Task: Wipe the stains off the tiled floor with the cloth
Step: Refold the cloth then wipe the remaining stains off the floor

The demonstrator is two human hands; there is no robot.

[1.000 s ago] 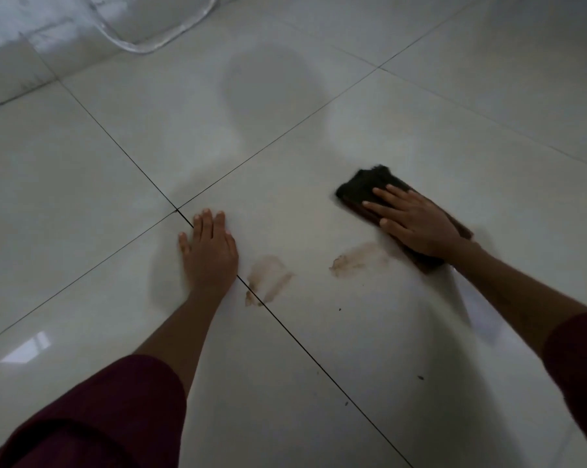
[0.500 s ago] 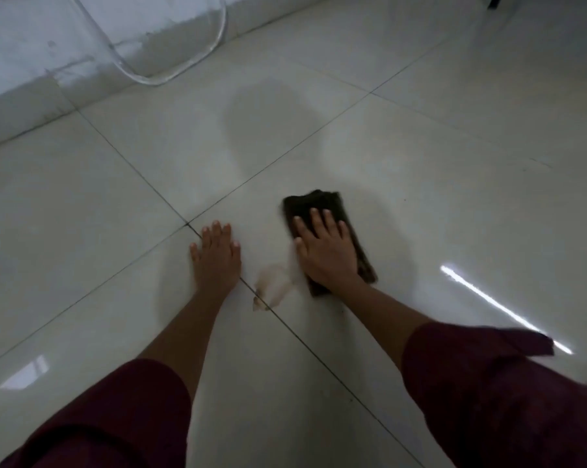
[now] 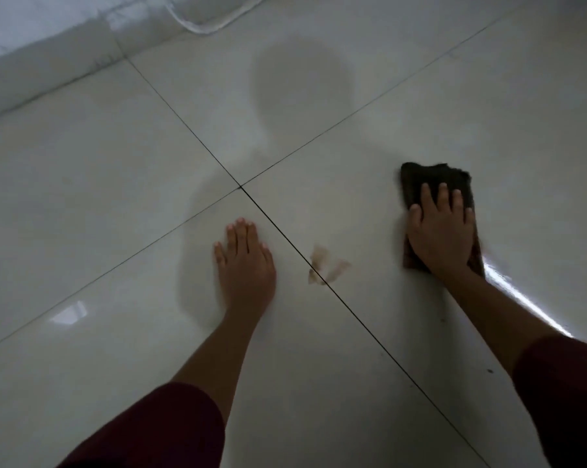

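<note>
Brownish stain (image 3: pixel 326 266) is still sitting between the hands, left hand (image 3: pixel 246 261) flat and empty on the floor (image 3: pixel 116 184), right hand (image 3: pixel 440 234) spread pressing the cloth (image 3: pixel 434 179).

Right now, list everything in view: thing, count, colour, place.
cloth: one, dark brown, flat on the floor under the right hand
stain: one, pale reddish-brown, on the grout line between the hands
floor: large glossy off-white tiles, dark grout lines crossing near the centre
wall: white, top left
clear curved object: one, top edge, cannot tell what it is
left hand: flat on the tile, empty
right hand: flat on the cloth
sleeves: two, maroon, bottom corners
</note>
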